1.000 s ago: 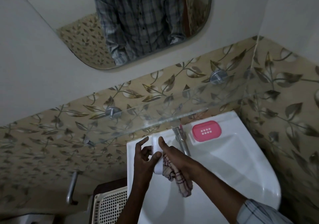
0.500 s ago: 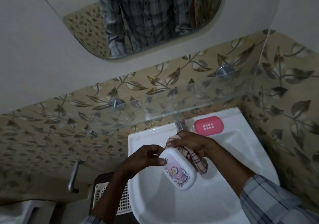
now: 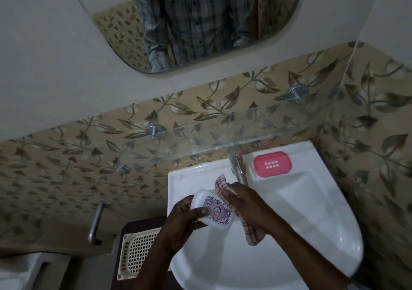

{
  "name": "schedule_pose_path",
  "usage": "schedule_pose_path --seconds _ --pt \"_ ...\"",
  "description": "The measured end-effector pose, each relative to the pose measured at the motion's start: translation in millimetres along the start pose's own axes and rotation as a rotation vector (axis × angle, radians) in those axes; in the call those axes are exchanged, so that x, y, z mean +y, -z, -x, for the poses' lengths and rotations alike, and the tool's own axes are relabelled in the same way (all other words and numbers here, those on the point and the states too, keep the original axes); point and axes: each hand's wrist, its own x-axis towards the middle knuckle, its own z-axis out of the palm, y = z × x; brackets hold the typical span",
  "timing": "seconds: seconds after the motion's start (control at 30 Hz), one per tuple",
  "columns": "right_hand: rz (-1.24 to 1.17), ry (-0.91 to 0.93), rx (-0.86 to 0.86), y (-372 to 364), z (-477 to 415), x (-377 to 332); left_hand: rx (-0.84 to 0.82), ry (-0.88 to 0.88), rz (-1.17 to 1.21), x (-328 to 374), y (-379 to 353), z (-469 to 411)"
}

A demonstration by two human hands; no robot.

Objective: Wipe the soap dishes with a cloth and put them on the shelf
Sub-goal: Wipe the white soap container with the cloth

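Note:
Over the white sink (image 3: 312,211), my left hand (image 3: 185,218) grips a white soap dish (image 3: 211,209) with a purple patterned lid, thumb on top. My right hand (image 3: 247,202) presses a checked cloth (image 3: 252,231) against the dish's right side; the cloth's ends stick out above and below the hand. A pink soap dish (image 3: 272,164) lies on the sink's back rim, right of the tap (image 3: 237,167). The glass shelf (image 3: 223,133) runs along the tiled wall above the sink, with nothing on it.
Two round metal brackets (image 3: 155,131) hold the shelf. A mirror (image 3: 200,21) hangs above. A cream plastic basket (image 3: 138,254) stands left of the sink, with a metal handle (image 3: 95,222) on the wall beyond it. The tiled side wall closes in on the right.
The white dish turned from on edge to lid-up, and my left hand shifted its grip. My right hand slid the cloth along the dish's right side. The view drifted.

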Motion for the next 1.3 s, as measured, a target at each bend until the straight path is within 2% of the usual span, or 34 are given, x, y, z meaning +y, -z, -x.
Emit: schedule_pose_path --seconds 0.13,0.3,0.43,0.57,0.67,0.7,0.77,0.9,1.03,1.17,1.23,1.3 --pt "0.038 0.087 0.037 -27 3 -8 -0.063 -0.016 -0.067 -3 -7 1" --pt "0.236 0.133 -0.04 -27 -5 3 -0.002 -0.125 -0.102 -7 -4 3" --pt "0.154 0.188 0.038 -42 -6 -8 0.071 -0.204 -0.072 -6 -9 -1" --pt "0.058 0.017 0.022 -35 -16 -4 0.121 -0.223 -0.052 -8 -8 -3" --pt "0.133 0.162 0.032 -39 -14 -10 0.125 -0.224 -0.037 -6 -5 -7" --pt "0.135 0.152 0.018 -38 -16 -8 0.121 -0.224 -0.036 -8 -4 -8" --pt "0.085 -0.01 0.007 -31 -23 -2 0.117 -0.224 0.039 -11 -2 -7" --pt "-0.267 -0.283 0.054 -31 -26 7 0.161 -0.184 0.325 -22 -1 -8" --pt "-0.432 -0.373 0.145 -42 -24 11 0.164 -0.184 0.474 -35 -9 -9" --pt "-0.351 -0.408 0.114 -44 -19 17 0.14 -0.15 0.547 -52 -14 -5" --pt "-0.363 -0.359 0.087 -40 -20 19 0.058 -0.132 0.612 -51 -8 -2" --pt "-0.326 -0.284 0.023 -31 -20 16 -0.081 -0.02 0.666 -38 2 -1"
